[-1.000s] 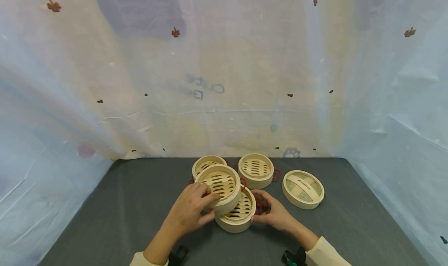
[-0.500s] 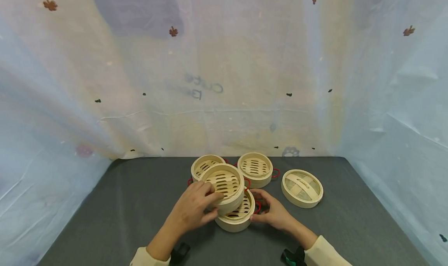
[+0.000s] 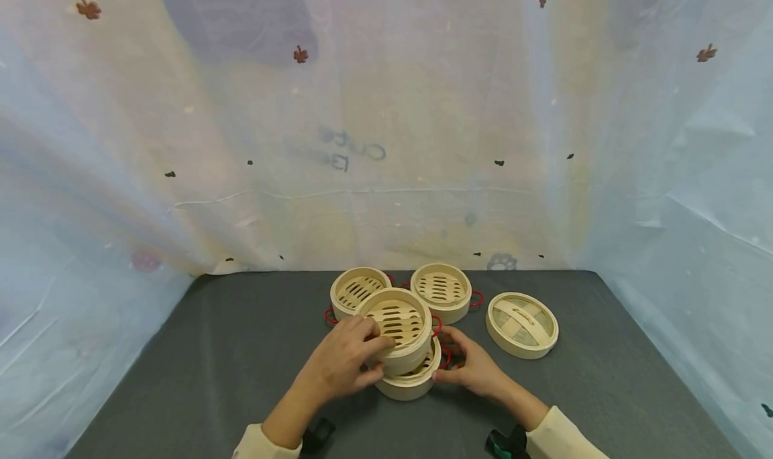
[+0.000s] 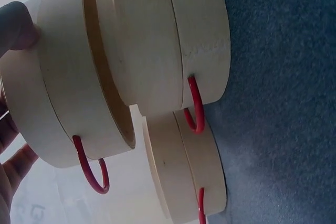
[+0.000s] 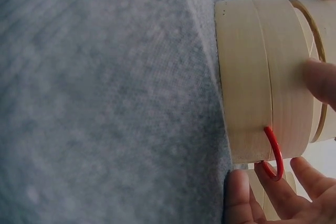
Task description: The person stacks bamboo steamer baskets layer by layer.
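In the head view my left hand (image 3: 344, 357) grips a round bamboo steamer basket (image 3: 401, 321) with a slatted base and red loops. It sits above and over a second bamboo steamer basket (image 3: 403, 388), covering most of it. The left wrist view shows the held basket (image 4: 58, 82) askew to the lower basket (image 4: 152, 40), its rim close to it; whether they touch I cannot tell. My right hand (image 3: 472, 368) holds the lower basket's right side. Its thumb lies on the wall in the right wrist view, with the other fingers around by the red loop (image 5: 277, 153).
Behind stand two more steamer baskets, one at left (image 3: 345, 286) and one at right (image 3: 442, 290). A woven bamboo lid (image 3: 523, 326) lies on the dark table (image 3: 199, 365) to the right. A pale printed sheet (image 3: 386, 123) hangs along the back and sides.
My left hand has carried the upper basket to the right and slightly lower over the second basket, showing more of the back left basket. The right hand has stayed put.
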Demonstrator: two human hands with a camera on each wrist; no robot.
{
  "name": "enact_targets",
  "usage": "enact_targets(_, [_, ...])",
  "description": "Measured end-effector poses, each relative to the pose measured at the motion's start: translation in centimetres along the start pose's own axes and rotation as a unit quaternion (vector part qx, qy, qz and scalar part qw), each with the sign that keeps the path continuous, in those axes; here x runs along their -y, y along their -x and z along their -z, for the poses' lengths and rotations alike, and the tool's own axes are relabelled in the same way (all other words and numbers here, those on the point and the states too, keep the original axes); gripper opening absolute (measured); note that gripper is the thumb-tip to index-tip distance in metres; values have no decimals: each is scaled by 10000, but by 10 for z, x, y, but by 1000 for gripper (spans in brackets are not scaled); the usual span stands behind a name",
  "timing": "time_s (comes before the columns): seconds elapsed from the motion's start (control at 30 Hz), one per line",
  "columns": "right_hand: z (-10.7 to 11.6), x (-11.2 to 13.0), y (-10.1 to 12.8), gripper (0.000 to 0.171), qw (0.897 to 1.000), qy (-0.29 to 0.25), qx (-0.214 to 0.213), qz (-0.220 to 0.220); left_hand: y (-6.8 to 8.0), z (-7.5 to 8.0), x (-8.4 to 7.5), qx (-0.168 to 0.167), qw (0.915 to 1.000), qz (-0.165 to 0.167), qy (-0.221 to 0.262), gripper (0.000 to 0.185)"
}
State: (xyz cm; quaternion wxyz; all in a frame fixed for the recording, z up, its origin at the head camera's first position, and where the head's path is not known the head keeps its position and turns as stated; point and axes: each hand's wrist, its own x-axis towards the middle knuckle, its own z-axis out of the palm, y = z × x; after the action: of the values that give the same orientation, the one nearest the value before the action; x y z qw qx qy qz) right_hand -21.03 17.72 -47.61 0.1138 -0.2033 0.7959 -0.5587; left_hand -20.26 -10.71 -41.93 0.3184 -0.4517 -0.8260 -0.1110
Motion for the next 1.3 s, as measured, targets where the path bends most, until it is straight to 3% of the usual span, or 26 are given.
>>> enact_targets(1.3, [0,-1,0,81,9999,-95,45,72,-5,-9,-9,270,9994,-145,128,34])
